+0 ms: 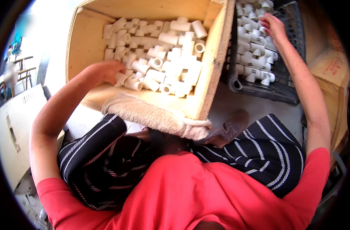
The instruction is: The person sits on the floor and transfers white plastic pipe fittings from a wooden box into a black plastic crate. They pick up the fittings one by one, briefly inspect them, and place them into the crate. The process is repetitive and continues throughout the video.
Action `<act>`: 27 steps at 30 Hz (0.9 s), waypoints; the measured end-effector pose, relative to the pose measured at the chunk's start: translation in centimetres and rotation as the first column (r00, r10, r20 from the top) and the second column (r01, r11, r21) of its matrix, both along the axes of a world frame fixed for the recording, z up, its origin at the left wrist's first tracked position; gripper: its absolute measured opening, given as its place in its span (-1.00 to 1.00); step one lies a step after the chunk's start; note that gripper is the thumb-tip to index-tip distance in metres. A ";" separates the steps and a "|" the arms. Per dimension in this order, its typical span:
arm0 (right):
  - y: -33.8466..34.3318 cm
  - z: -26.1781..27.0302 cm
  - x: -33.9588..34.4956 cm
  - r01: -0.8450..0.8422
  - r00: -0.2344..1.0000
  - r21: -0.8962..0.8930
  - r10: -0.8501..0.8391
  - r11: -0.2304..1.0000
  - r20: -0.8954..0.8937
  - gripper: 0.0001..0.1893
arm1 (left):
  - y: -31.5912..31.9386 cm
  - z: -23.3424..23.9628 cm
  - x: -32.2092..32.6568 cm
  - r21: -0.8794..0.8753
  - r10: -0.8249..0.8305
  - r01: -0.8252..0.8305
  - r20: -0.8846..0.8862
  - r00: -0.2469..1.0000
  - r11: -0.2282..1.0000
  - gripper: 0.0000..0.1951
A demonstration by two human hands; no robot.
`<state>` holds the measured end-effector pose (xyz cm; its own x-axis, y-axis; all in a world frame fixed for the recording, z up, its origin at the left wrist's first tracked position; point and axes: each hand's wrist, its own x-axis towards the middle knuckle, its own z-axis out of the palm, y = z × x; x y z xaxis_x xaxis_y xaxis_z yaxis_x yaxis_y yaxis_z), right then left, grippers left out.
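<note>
A wooden box [218, 60] stands before me, with many white plastic pipe fittings [140, 67] in it, tees among them. Inside its near left corner, my left hand [111, 72] is at a fitting [121, 79], fingers and thumb on either side. Whether it grips that fitting I cannot tell. To the right, a black plastic crate [290, 28] holds white tee fittings [254, 47] laid in rows. Over these rows is my right hand [274, 27], its fingers apart and slightly curled, with nothing visible in them.
A beige fleecy cloth [152, 115] pads the box's near edge, just ahead of my lap. Cardboard boxes [332, 69] stand right of the crate. On the left is a white machine or cabinet [19, 115]. My shoe [235, 125] rests below the crate.
</note>
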<state>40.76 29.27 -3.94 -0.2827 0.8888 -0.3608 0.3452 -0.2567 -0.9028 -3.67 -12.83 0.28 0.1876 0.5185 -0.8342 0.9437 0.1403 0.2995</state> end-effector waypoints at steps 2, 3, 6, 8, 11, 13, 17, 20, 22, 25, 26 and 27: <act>-0.7 0.1 0.0 -0.014 1.000 0.002 0.014 1.000 0.001 -0.69 | 0.5 0.9 0.9 -0.012 0.009 -0.010 -0.061 0.998 1.000 -0.44; -1.1 0.2 -0.4 -0.010 1.000 -0.005 0.010 1.000 -0.005 -0.70 | 1.0 2.0 1.1 -0.012 0.006 -0.007 -0.079 0.997 1.000 -0.47; -1.7 0.3 -0.7 -0.020 1.000 0.013 0.020 1.000 0.022 -0.68 | 2.7 3.0 1.3 -0.113 -0.040 0.025 -0.133 0.990 0.993 -0.50; -2.2 0.7 -0.6 -0.024 0.998 0.031 0.022 0.999 0.052 -0.66 | 4.3 3.8 2.0 -0.115 0.073 -0.083 -0.081 0.994 0.990 -0.50; -2.9 1.4 -0.7 -0.042 0.998 0.028 0.041 0.999 0.057 -0.62 | 6.7 5.8 3.3 -0.100 0.189 -0.187 0.008 0.982 0.977 -0.55; -3.4 1.6 -1.0 -0.043 0.998 0.035 0.041 0.998 0.057 -0.63 | 8.5 7.6 5.0 -0.125 0.302 -0.294 0.049 0.952 0.948 -0.57; -4.3 2.6 -2.1 -0.094 0.995 0.067 0.091 0.993 0.046 -0.67 | 10.5 9.2 6.6 -0.168 0.539 -0.515 0.350 0.766 0.840 -0.54; -5.1 3.9 -3.0 -0.151 0.987 0.160 0.158 0.976 -0.029 -0.68 | 12.3 10.7 8.5 -0.135 0.575 -0.593 0.484 0.659 0.794 -0.46; -5.9 5.4 -3.8 -0.199 0.972 0.181 0.217 0.963 -0.086 -0.67 | 13.3 12.2 9.8 -0.091 0.585 -0.646 0.534 0.611 0.758 -0.35; -6.8 8.3 -5.1 -0.299 0.931 0.239 0.338 0.924 -0.142 -0.64 | 14.6 13.1 11.2 0.048 0.515 -0.685 0.622 0.590 0.727 -0.21; -7.1 9.6 -5.5 -0.342 0.911 0.262 0.387 0.902 -0.143 -0.62 | 15.0 13.3 11.3 0.049 0.520 -0.692 0.622 0.586 0.721 -0.15; -7.3 10.4 -5.8 -0.382 0.890 0.286 0.433 0.879 -0.141 -0.60 | 15.5 13.9 11.9 0.079 0.512 -0.707 0.634 0.579 0.702 -0.14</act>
<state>34.95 21.94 6.41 -0.6803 0.7314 -0.0474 0.1813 0.1053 -0.9778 8.23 2.69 14.17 0.0797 0.8729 -0.4813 0.3261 0.4334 0.8401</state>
